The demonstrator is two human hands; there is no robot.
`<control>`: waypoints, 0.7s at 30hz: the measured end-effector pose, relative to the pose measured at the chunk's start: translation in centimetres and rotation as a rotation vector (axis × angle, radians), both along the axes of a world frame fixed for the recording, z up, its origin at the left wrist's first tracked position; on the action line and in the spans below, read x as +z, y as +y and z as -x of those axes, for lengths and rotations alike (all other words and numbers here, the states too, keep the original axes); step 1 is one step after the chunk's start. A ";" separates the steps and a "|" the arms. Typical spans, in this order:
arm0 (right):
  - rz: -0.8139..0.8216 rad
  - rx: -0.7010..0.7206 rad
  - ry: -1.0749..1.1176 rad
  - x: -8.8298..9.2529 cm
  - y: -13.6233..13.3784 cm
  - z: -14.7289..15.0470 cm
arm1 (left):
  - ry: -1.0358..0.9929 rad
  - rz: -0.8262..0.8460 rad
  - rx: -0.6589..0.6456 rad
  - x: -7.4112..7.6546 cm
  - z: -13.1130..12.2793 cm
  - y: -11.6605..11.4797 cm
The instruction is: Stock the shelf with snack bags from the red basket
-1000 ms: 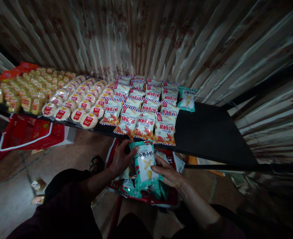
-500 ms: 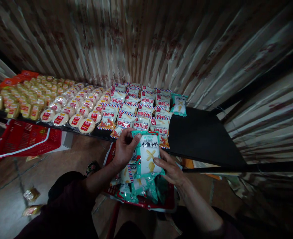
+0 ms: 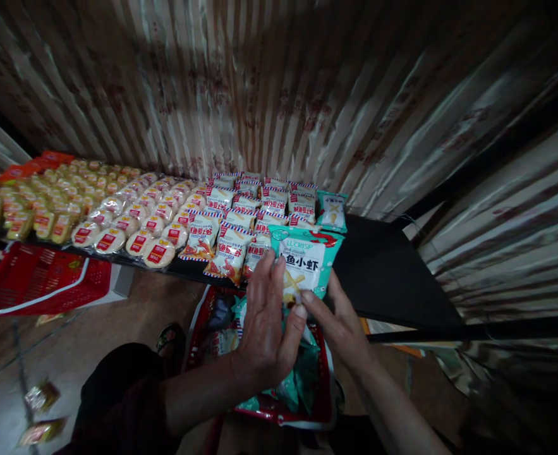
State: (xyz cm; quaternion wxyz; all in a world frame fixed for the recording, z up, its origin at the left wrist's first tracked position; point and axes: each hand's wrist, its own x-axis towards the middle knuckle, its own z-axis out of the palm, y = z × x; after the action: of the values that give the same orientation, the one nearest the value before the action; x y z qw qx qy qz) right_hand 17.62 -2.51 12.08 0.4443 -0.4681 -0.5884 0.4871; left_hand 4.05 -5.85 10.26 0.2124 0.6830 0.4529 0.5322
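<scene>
The fingers (image 3: 265, 278) of the left hand (image 3: 264, 328) lie stretched flat against the teal snack bag (image 3: 309, 259). The right hand (image 3: 342, 322) pinches its lower edge, above the front edge of the shelf (image 3: 387, 265). The bag looks light, puffy and slippery, its contents fragile; the sealed edges give the safest grip.

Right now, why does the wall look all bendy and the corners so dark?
Head view: the wide lens curves the striped wall and the shelf edge; head view, light falls mostly on the packets, so the corners go dim; the teal packet reads sharp, the floor murky.
</scene>
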 end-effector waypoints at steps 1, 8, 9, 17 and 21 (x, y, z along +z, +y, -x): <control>-0.028 -0.008 -0.029 -0.1 -0.2 0.1 | -0.022 0.023 -0.021 0.0 -0.3 0.0; -0.092 0.007 -0.133 -0.1 -0.2 1.2 | -0.346 0.273 -0.094 0.4 -0.3 1.0; -0.098 0.013 -0.131 0.1 -0.1 1.4 | -0.383 0.312 -0.091 0.6 -0.1 1.2; -0.155 -0.014 -0.151 0.4 0.5 2.6 | -0.632 0.402 -0.194 1.6 0.4 2.8; -0.206 -0.043 -0.207 0.5 0.4 2.6 | -0.666 0.484 -0.158 1.4 0.5 3.0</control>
State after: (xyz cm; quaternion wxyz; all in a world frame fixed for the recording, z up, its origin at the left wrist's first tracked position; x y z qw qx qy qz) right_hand 15.06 -2.07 12.59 0.4372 -0.4804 -0.6677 0.3637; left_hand 3.54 -2.82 11.69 0.5418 0.4365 0.4177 0.5844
